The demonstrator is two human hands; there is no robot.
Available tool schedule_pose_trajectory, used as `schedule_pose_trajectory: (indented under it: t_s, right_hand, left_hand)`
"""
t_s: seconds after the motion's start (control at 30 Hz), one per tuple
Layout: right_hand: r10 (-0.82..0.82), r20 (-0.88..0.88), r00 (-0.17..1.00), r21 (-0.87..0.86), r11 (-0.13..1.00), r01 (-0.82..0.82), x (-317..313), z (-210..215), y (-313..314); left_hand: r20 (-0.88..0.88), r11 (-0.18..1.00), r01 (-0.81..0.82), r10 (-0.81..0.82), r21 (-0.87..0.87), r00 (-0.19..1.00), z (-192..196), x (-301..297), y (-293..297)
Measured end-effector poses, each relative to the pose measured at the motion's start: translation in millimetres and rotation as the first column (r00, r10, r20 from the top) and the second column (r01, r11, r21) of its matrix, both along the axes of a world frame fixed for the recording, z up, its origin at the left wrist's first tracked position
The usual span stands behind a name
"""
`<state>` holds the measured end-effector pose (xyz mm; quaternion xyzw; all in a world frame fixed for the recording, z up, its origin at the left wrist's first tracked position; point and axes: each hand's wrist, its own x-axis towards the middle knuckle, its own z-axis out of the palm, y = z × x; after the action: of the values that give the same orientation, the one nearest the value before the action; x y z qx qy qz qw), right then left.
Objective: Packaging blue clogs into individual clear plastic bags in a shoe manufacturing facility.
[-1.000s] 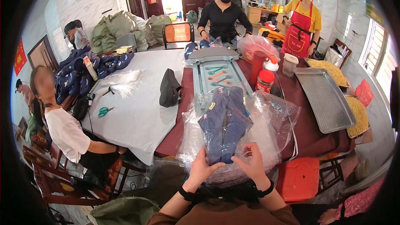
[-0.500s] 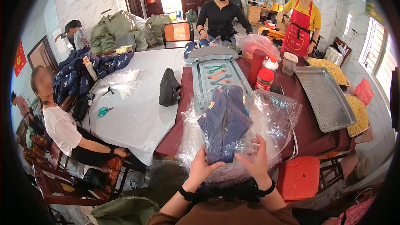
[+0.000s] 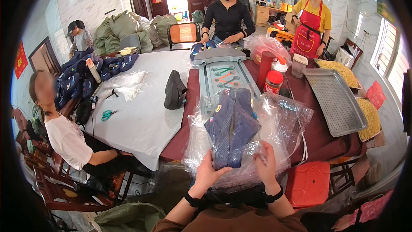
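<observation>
A pair of navy clogs lies soles-up, side by side inside a clear plastic bag, at the near edge of the maroon-covered table. My left hand grips the bag's lower left corner, thumb across the near end of the clogs. At the lower right, my right hand pinches the film of the bag, a little apart from the clogs. More flat clear bags are spread under and beside the pair.
Past the clogs stands a grey folding board. To its right are a red-lidded jar and a perforated metal tray. Left, on white cloth, sit a black pouch, teal scissors and piled clogs. Co-workers surround the table.
My right hand has closed from spread fingers to a pinch on the bag's edge. My left hand stays in place. The co-worker across the table has brought both hands to the clogs there.
</observation>
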<state>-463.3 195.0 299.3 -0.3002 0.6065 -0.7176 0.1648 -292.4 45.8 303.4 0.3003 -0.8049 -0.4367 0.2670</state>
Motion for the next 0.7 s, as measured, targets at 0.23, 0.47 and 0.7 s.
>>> schedule_pose_trajectory:
  t_s: [0.23, 0.47, 0.7]
  right_hand:
    - [0.138, 0.081, 0.987, -0.070, 0.989, -0.132, -2.7, -8.4, -9.7]
    - [0.365, -0.286, 0.886, 0.106, 0.931, -0.349, -0.5, 27.1, -2.9]
    - [0.409, -0.398, 0.821, 0.219, 0.911, -0.348, -8.4, 25.7, 3.9]
  left_hand:
    - [-0.027, 0.991, -0.069, 0.066, -0.112, 0.997, 17.2, 0.5, 13.2]
    - [0.178, 0.998, 0.063, -0.061, -0.002, 0.982, 43.8, 1.5, 15.3]
    - [0.072, 0.972, 0.140, -0.129, -0.189, 0.989, 21.7, 4.9, 13.9]
